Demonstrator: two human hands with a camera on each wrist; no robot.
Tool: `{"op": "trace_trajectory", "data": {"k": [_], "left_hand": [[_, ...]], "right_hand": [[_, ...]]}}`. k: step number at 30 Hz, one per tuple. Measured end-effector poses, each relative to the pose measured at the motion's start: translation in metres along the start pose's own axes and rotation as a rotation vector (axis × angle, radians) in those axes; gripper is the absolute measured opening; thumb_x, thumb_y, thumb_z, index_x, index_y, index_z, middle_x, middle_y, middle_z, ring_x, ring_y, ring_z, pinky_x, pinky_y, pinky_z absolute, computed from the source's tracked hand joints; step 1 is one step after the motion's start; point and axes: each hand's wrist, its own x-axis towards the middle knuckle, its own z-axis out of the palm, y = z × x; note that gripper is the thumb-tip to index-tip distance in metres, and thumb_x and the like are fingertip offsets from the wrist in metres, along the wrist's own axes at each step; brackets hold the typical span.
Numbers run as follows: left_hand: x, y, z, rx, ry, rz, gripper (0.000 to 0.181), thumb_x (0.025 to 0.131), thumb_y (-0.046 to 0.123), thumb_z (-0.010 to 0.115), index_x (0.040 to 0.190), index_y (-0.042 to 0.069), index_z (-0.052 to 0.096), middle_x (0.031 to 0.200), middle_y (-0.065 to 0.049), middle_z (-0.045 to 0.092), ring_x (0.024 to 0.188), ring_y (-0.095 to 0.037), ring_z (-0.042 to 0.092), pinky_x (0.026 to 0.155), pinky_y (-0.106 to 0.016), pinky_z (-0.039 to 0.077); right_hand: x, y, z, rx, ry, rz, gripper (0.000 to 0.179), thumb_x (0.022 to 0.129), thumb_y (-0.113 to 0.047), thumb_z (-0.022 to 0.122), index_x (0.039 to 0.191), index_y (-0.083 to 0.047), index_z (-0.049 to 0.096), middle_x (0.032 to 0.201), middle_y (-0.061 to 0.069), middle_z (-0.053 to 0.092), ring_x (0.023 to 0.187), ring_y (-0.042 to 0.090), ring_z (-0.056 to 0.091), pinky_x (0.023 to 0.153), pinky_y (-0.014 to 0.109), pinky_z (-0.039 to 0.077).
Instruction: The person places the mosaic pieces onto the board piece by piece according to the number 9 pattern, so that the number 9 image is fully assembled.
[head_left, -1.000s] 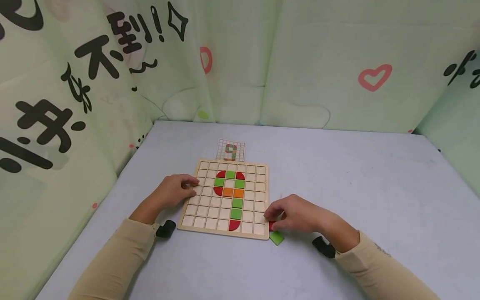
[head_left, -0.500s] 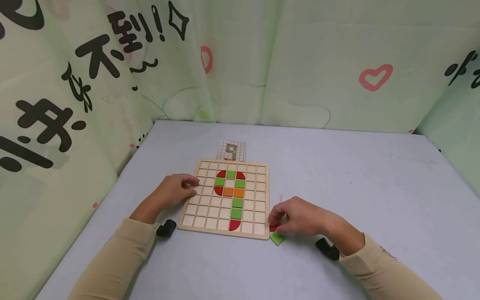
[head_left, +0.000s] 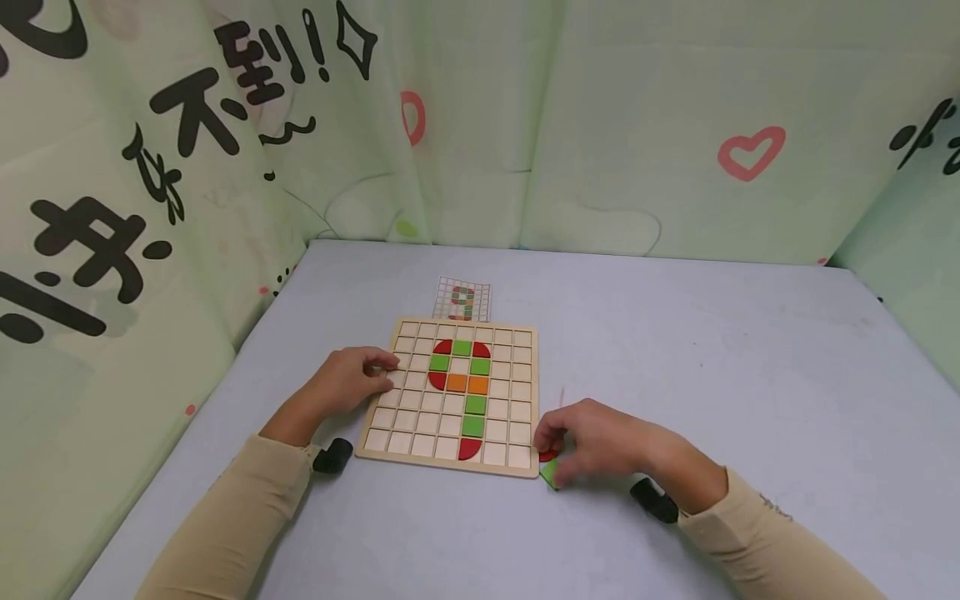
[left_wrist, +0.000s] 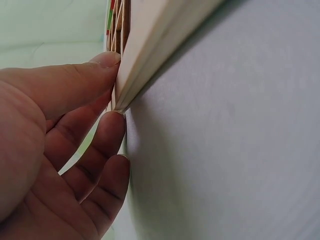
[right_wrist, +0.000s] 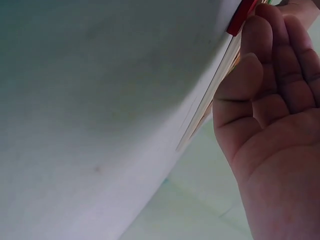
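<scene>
In the head view a square wooden grid board (head_left: 427, 462) lies on the table, with red, green and orange tiles forming a 9-like figure. My left hand (head_left: 348, 382) touches its left edge; in the left wrist view the thumb (left_wrist: 104, 61) rests against the wooden rim and the other fingers sit beside it. My right hand (head_left: 600, 435) is low by the lower right corner, thumb and fingertips apart. A red tile (head_left: 547, 456) shows under its fingers, and its thumb is right at a green tile (head_left: 549, 474), partly covering it.
A small printed card (head_left: 462, 298) with a matching grid pattern lies behind the board. The white table (head_left: 712, 375) is bordered by pale green curtains (head_left: 637, 125) with writing and hearts. Black wrist cameras sit on both wrists.
My right thumb has come down and toward me, from the red tile to the green tile, and the hand has shifted slightly right. The left hand and board stay put.
</scene>
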Motion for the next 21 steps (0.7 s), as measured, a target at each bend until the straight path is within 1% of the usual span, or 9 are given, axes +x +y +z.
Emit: {"op": "trace_trajectory", "data": {"k": [5, 9, 15, 21], "left_hand": [[0.0008, -0.0006, 0.0000, 0.006, 0.001, 0.004, 0.033, 0.092, 0.013, 0.072, 0.124, 0.007, 0.068, 0.117, -0.008, 0.066, 0.101, -0.025, 0.056, 0.086, -0.040, 0.048], [0.0005, -0.0005, -0.0003, 0.008, 0.001, 0.003, 0.033, 0.092, 0.013, 0.072, 0.124, 0.007, 0.069, 0.117, -0.008, 0.066, 0.100, -0.025, 0.056, 0.086, -0.040, 0.048], [0.0003, -0.0005, -0.0004, 0.004, 0.001, 0.005, 0.033, 0.092, 0.013, 0.071, 0.125, 0.007, 0.068, 0.117, -0.008, 0.066, 0.100, -0.025, 0.056, 0.086, -0.040, 0.048], [0.0004, -0.0006, -0.0001, 0.004, 0.001, 0.008, 0.033, 0.092, 0.013, 0.071, 0.124, 0.007, 0.068, 0.116, -0.008, 0.066, 0.100, -0.025, 0.056, 0.086, -0.040, 0.048]], "right_hand": [[0.0008, -0.0033, 0.0027, -0.047, 0.002, 0.007, 0.036, 0.074, -0.015, 0.087, 0.100, -0.019, 0.063, 0.094, -0.012, 0.059, 0.091, 0.011, 0.055, 0.085, 0.031, 0.048], [0.0020, -0.0065, 0.0040, -0.089, 0.011, 0.020, 0.037, 0.074, -0.014, 0.086, 0.100, -0.019, 0.060, 0.094, -0.011, 0.057, 0.091, 0.013, 0.052, 0.084, 0.033, 0.047], [0.0050, -0.0068, 0.0049, -0.144, 0.031, 0.047, 0.037, 0.075, -0.013, 0.086, 0.102, -0.017, 0.061, 0.096, -0.011, 0.057, 0.091, 0.013, 0.052, 0.086, 0.036, 0.046], [0.0078, -0.0046, 0.0024, -0.168, 0.060, 0.069, 0.037, 0.077, -0.013, 0.086, 0.104, -0.015, 0.062, 0.097, -0.011, 0.057, 0.092, 0.014, 0.052, 0.088, 0.038, 0.047]]}}
